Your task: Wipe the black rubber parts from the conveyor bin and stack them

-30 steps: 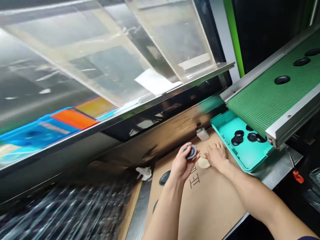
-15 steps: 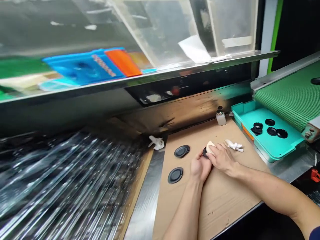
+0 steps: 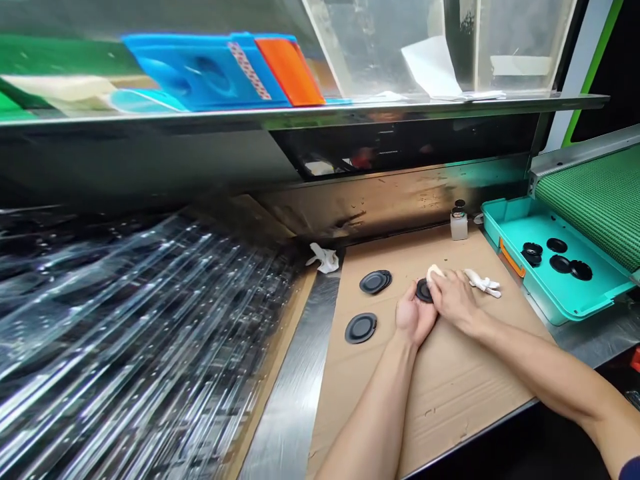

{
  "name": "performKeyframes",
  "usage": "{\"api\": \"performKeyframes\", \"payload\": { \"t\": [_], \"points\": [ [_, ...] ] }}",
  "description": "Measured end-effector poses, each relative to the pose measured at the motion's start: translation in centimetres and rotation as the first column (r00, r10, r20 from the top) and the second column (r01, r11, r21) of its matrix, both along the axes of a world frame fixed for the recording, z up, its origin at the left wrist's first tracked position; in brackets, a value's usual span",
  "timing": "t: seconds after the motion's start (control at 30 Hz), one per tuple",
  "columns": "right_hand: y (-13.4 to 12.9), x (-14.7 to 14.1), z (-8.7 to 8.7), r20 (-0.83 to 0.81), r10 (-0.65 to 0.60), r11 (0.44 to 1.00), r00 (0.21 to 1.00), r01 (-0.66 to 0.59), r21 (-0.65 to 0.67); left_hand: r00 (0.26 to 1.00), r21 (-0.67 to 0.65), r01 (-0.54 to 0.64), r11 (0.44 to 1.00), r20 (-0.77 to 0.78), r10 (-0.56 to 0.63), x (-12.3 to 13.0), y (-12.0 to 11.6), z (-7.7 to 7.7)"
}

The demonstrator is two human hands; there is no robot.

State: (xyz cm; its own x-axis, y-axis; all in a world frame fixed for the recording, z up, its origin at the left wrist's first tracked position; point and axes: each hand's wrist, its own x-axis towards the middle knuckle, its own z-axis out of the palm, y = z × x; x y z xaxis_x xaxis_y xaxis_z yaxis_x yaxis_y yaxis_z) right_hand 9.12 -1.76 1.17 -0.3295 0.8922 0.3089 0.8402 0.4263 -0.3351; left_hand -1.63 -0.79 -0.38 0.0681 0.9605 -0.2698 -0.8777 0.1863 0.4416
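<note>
1. the left hand (image 3: 414, 320) is lying palm up over the middle of the cardboard sheet (image 3: 440, 393), its grip curling around a black rubber disc (image 3: 424, 291).
2. the right hand (image 3: 454, 299) is bearing down just beside that disc, its grip clamped on a cream sponge (image 3: 435, 271) that is touching the disc.
3. a stacked pair of black discs (image 3: 375, 282) and a single black disc (image 3: 361, 328) are lying on the sheet's left part.
4. a crumpled white cloth (image 3: 483, 283) is lying on the sheet's right part, a white rag (image 3: 324, 258) is sitting just past its far left corner, and a small bottle (image 3: 459, 225) is standing at its far edge.
5. a teal tray (image 3: 565, 308) holding more black discs (image 3: 560, 264) is sitting just past the sheet's right edge, under the end of a green conveyor belt (image 3: 595, 207).
6. a steel counter (image 3: 290, 400) is showing along the sheet's left edge, with clear plastic sheets (image 3: 150, 327) piling beyond it, and a steel shelf (image 3: 300, 113) is running above the sheet's far side, carrying a blue tray (image 3: 200, 73).
</note>
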Motion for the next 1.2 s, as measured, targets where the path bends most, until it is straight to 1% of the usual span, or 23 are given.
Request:
{"api": "performKeyframes", "payload": {
  "t": [0.03,0.13,0.23,0.27,0.37,0.4,0.47,0.53,0.6,0.67,0.73,0.8,0.83,0.87,0.97,1.0,1.1,1.2],
  "points": [
    [0.0,0.0,0.0,-0.005,-0.003,1.000,1.000,0.003,0.000,1.000,0.005,0.001,1.000,-0.005,-0.001,-0.1,0.0,0.0],
    [0.0,0.1,0.1,-0.009,0.088,0.995,0.996,-0.088,0.045,1.000,0.011,0.031,0.999,-0.005,-0.031,-0.2,0.0,-0.1],
    [-0.3,0.0,0.1,0.014,0.025,1.000,1.000,-0.025,-0.012,0.999,0.019,0.031,0.999,-0.012,-0.031,-0.3,0.0,-0.3],
    [-0.4,0.0,0.1,0.019,0.031,0.999,0.999,-0.030,-0.013,0.999,0.017,0.031,0.999,-0.017,-0.031,-0.3,0.0,-0.4],
    [-0.2,0.3,0.0,0.013,0.135,0.991,0.991,-0.135,0.024,0.999,0.007,0.037,0.999,-0.035,-0.037,-0.5,0.0,-0.4],
    [0.2,0.5,0.0,-0.001,0.113,0.994,0.994,-0.113,0.012,0.999,0.014,0.031,0.999,-0.038,-0.031,-0.5,0.0,-0.3],
    [1.0,1.3,0.2,-0.069,0.034,0.999,0.997,-0.036,-0.020,0.999,0.036,0.020,0.999,-0.039,-0.018,-0.3,-0.1,-0.1],
    [1.8,2.1,0.4,-0.170,0.010,0.999,0.985,-0.018,-0.041,0.999,0.045,0.013,0.999,-0.036,-0.012,-0.1,-0.2,0.3],
    [2.0,2.7,0.7,-0.257,0.032,0.996,0.966,-0.053,-0.074,0.999,0.038,0.002,0.999,-0.041,0.000,0.2,-0.3,0.6],
    [1.9,2.9,1.0,-0.318,0.036,0.986,0.947,-0.085,-0.141,0.998,0.026,-0.026,0.999,-0.055,0.027,0.5,-0.4,0.9],
    [1.4,2.7,1.1,-0.375,0.048,0.971,0.926,-0.131,-0.201,0.996,0.012,-0.051,0.999,-0.074,0.052,0.7,-0.5,0.9],
    [1.1,2.2,1.2,-0.414,0.072,0.959,0.907,-0.178,-0.222,0.994,0.011,-0.057,0.998,-0.090,0.058,0.9,-0.6,0.8],
    [1.1,1.9,1.2,-0.416,0.076,0.960,0.906,-0.180,-0.216,0.994,0.018,-0.055,0.998,-0.094,0.057,1.0,-0.6,0.8],
    [1.1,1.7,1.2,-0.404,0.062,0.966,0.913,-0.156,-0.204,0.994,0.033,-0.052,0.998,-0.097,0.055,1.0,-0.7,0.7],
    [1.2,0.9,1.2,-0.331,-0.052,0.982,0.942,-0.012,-0.189,0.993,0.087,-0.054,0.995,-0.100,0.063,1.1,-0.7,0.5],
    [1.2,0.7,1.2,-0.308,-0.066,0.981,0.949,0.006,-0.191,0.993,0.095,-0.056,0.994,-0.103,0.066,1.0,-0.6,0.4],
    [0.9,0.2,1.5,-0.243,-0.018,0.976,0.970,-0.036,-0.214,0.994,0.075,-0.048,0.996,-0.097,0.055,0.9,-0.5,0.3],
    [0.7,0.0,1.8,-0.139,-0.064,0.975,0.988,0.032,-0.220,0.994,0.067,-0.062,0.996,-0.081,0.067,0.7,-0.4,0.3]
  ]
}}
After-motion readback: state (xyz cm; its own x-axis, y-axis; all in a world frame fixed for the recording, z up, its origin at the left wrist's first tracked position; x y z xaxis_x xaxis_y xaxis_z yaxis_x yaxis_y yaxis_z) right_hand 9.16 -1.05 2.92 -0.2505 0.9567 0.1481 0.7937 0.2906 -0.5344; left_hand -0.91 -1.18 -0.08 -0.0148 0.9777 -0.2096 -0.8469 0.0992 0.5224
